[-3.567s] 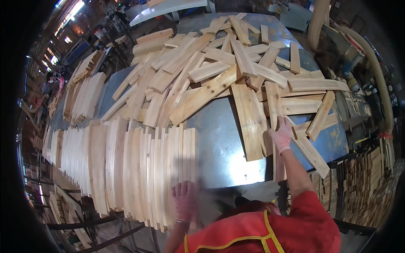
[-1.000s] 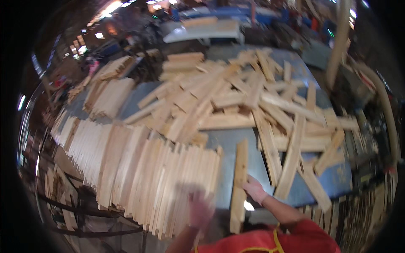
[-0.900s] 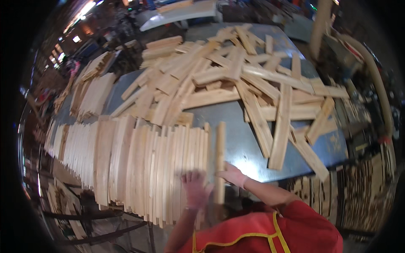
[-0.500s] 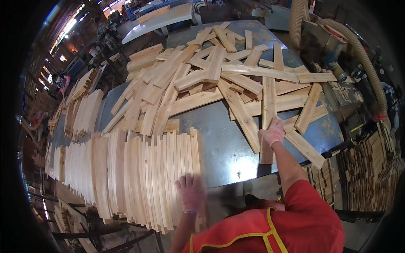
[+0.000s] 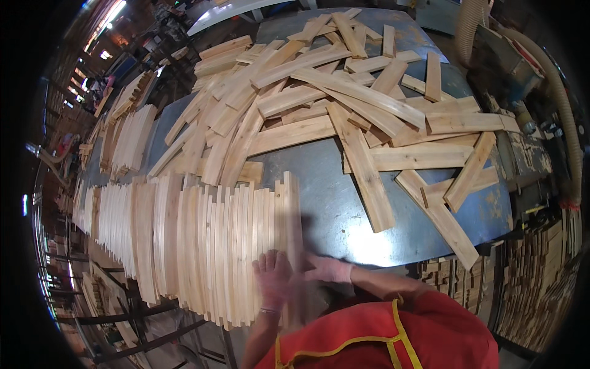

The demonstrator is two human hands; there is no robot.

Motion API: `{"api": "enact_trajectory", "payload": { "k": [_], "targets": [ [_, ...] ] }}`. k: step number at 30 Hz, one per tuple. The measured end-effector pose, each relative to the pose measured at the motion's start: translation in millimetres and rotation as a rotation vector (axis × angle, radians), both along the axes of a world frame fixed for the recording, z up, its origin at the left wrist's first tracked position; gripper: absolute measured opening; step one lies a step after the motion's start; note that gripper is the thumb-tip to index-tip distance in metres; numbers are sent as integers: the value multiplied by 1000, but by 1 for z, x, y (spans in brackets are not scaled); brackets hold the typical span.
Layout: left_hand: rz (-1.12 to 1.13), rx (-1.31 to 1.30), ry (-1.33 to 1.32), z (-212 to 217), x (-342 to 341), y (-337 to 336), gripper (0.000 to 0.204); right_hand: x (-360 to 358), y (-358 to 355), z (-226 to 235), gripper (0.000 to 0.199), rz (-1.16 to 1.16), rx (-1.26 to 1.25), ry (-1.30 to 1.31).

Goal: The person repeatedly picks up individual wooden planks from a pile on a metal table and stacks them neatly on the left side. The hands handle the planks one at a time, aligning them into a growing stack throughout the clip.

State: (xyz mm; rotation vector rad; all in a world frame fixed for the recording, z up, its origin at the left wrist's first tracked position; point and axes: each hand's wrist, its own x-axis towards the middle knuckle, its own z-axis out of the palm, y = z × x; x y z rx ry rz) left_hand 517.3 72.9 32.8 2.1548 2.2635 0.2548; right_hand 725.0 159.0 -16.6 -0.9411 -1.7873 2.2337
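Observation:
A row of wooden boards [image 5: 212,246] stands on edge, packed side by side along the near left of the metal table. My left hand [image 5: 272,280], in a pinkish glove, lies over the right end of this row with its fingers stretched across the top edges. At that same end my right hand [image 5: 329,270], gloved too, grips a wooden board [image 5: 293,227] from the right side. This board is upright against the row and smeared by motion; its lower part is partly hidden by my left hand. Some of my right fingertips are hidden behind it.
A loose heap of boards [image 5: 344,92] covers the far part of the metal table [image 5: 313,178]. One board [image 5: 442,227] juts past the near right edge. More stacked boards [image 5: 528,289] stand below at right. A ribbed hose [image 5: 568,111] hangs at far right.
My right hand has come left from the heap with a board, which now stands at the row's right end. My left hand stays on the row. The view has shifted slightly.

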Motion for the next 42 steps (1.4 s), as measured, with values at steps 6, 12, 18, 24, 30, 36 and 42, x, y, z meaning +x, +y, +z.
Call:
{"api": "enact_trajectory", "payload": {
  "k": [6,12,18,24,30,36,42],
  "targets": [
    [27,-30,56,11,14,8,64,47,249,107,62,-249,1040,-344],
    [-8,7,-19,30,16,24,54,105,395,98,84,-635,1231,-933],
    [39,57,-64,33,14,18,49,38,361,80,85,-694,742,-752],
    [30,98,-56,30,11,13,41,82,227,25,66,-879,386,76],
    [76,111,-49,-4,2,-11,64,85,20,60,58,-728,171,-45],
    [89,-231,-29,14,3,-7,82,33,-135,9,59,-245,328,-617],
    [49,-161,5,24,22,-26,74,-17,-75,55,38,539,431,-273]
  ]
}}
